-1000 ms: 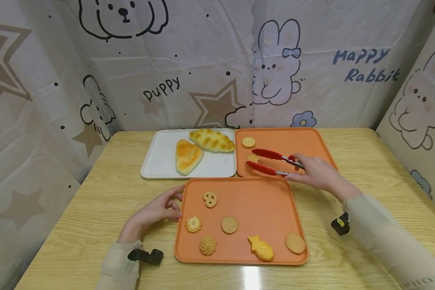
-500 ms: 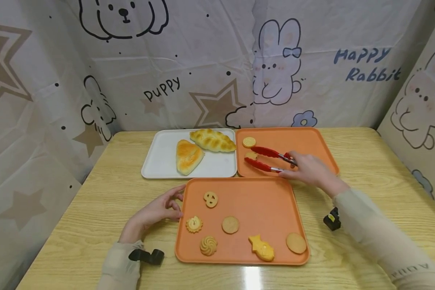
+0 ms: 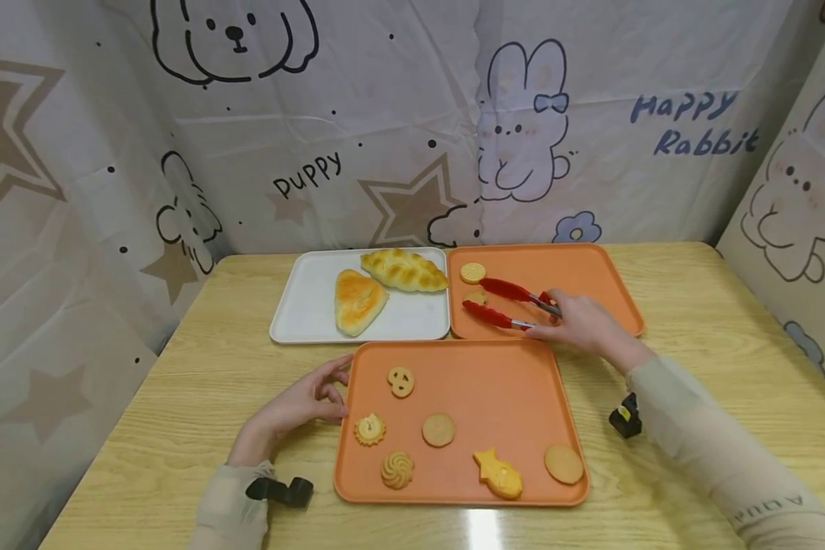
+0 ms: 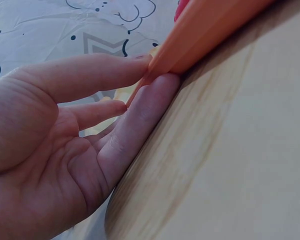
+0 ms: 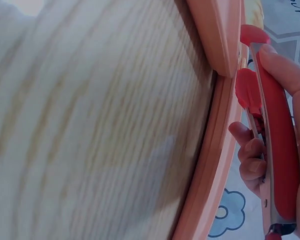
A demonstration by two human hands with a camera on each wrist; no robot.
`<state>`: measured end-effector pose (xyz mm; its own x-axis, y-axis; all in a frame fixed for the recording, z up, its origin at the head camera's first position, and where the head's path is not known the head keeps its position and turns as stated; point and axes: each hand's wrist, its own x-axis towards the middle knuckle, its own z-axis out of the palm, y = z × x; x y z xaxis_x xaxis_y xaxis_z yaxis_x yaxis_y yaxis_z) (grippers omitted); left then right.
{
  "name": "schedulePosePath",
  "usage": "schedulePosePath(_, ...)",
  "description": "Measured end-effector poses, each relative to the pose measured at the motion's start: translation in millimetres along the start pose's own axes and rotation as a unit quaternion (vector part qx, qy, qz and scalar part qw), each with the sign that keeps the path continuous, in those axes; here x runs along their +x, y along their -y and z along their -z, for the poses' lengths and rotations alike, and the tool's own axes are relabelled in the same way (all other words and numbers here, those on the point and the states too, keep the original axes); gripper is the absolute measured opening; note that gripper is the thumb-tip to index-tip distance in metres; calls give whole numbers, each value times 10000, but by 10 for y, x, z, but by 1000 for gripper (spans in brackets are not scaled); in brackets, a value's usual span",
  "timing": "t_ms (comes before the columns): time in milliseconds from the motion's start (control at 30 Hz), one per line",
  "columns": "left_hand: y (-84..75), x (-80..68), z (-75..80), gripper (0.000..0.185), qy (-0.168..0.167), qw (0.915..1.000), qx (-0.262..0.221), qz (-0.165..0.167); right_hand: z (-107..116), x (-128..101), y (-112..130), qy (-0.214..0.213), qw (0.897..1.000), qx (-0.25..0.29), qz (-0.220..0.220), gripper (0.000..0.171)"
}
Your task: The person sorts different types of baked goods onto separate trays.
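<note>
My right hand [image 3: 584,325] holds red-and-metal tongs [image 3: 505,289] over the back orange tray [image 3: 557,275]. The two red tips stand apart, and a small round cookie [image 3: 477,296] lies between them, partly covered. Just behind it on the tray is a pale round biscuit [image 3: 473,273]. In the right wrist view, the thumb lies along the tongs' red handle [image 5: 280,140] and the fingers curl on the other side. My left hand [image 3: 302,401] grips the left rim of the front orange tray [image 3: 467,382], thumb and fingers on either side of the edge in the left wrist view.
On the front tray lie a pretzel cookie [image 3: 401,382], a sun-shaped cookie [image 3: 370,429], a swirl cookie [image 3: 397,470], a fish-shaped cookie [image 3: 499,473] and round cookies [image 3: 438,430]. The white tray [image 3: 302,305] bears a triangular bread [image 3: 359,302] and a braided loaf [image 3: 404,270].
My right hand and the tongs have shifted slightly left, and the small round cookie has moved a little with the tips. The left hand stays at the front tray's rim.
</note>
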<state>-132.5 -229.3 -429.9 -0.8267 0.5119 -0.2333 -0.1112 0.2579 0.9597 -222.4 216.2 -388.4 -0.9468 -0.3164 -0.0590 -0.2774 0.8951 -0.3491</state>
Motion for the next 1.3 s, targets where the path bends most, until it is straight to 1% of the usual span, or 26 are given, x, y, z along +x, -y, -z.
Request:
schedulePosePath(200,11,-2,-2,85,49,10000,-27,-30,32,-75,-4,-131,9999,70,-17,71)
schedulePosePath(367,-10,-9,5,84,70,10000,-51,-39,95,-175,86,-249,9996,53,111,68)
schedulePosePath(600,-24,-12,0,84,102,9999,-57,-70,118,-317,270,-370,9976,-295,502,63)
schedulePosePath(933,-16,-10,-2,85,38,10000,-25,-37,80,-445,472,-356,9941,-474,903,64)
schedulePosePath(1133,-7,-8,4,85,47,10000,-51,-71,33,-534,599,-444,9875,-555,1409,65)
schedulePosePath(1300,-8,-6,3,84,98,9998,-97,-118,0,-591,691,-422,9823,-518,1751,59)
